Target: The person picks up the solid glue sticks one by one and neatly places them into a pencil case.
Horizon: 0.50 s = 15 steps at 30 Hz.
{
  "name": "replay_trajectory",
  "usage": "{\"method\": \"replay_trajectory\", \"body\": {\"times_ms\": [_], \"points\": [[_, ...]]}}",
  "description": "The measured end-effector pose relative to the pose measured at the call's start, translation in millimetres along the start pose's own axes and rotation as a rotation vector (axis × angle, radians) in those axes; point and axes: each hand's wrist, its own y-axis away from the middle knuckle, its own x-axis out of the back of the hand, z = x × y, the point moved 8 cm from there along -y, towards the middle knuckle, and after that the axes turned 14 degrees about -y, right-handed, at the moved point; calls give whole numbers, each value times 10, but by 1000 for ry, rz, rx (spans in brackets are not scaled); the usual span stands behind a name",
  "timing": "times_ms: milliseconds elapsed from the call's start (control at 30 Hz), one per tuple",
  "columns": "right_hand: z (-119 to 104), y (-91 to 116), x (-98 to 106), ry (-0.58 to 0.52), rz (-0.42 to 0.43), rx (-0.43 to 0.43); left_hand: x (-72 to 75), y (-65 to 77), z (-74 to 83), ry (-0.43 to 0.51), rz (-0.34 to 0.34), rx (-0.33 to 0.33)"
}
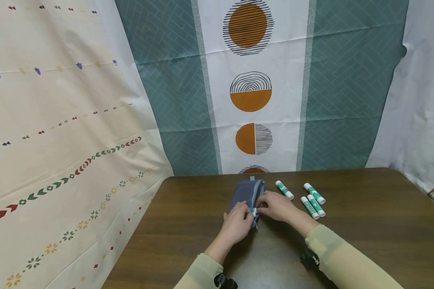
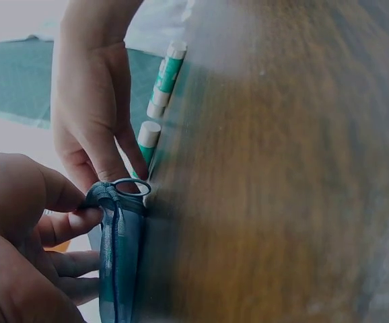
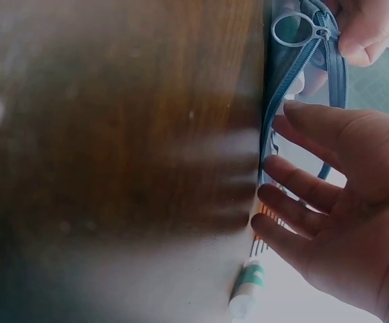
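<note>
Backdrop: cream patterned cloth (image 1: pixel 58 100) on the left; teal-and-white hanging (image 1: pixel 177 100) with orange circles behind.
Table (image 1: pixel 181 241): brown wood-grain top, slightly glossy.
Zip pouch (image 1: pixel 243 192): dark blue, partly see-through, unzipped; lies on the table between the hands.
Pouch handling: judged light, soft and floppy, its walls likely to fold inward; best held at the zip end or along the zip tape, the firmest parts.
Left hand (image 1: pixel 236 222): thumb and finger pinch the pouch's near end.
Right hand (image 1: pixel 278 205): fingers loosely spread, touching the edge of the pouch's mouth; no firm grip seen.
Glue sticks (image 1: pixel 284 190): four, white and green, lying right of the pouch, one apart from three grouped together.
Stick handling: judged light, rigid, smooth and apt to roll; take round mid-barrel.
White cylindrical end (image 3: pixel 297 84): inside the pouch's mouth, probably another stick.
Zip-pull ring (image 3: pixel 274 30): at the pinched end.
Lettering: red print on the sticks, too small to read; no brand made out.
</note>
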Motion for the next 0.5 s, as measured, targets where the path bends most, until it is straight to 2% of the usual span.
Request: {"method": "replay_trajectory", "body": {"times_ms": [500], "points": [[-19, 3, 2, -3, 12, -12, -4, 1, 4, 10, -4, 3]]}}
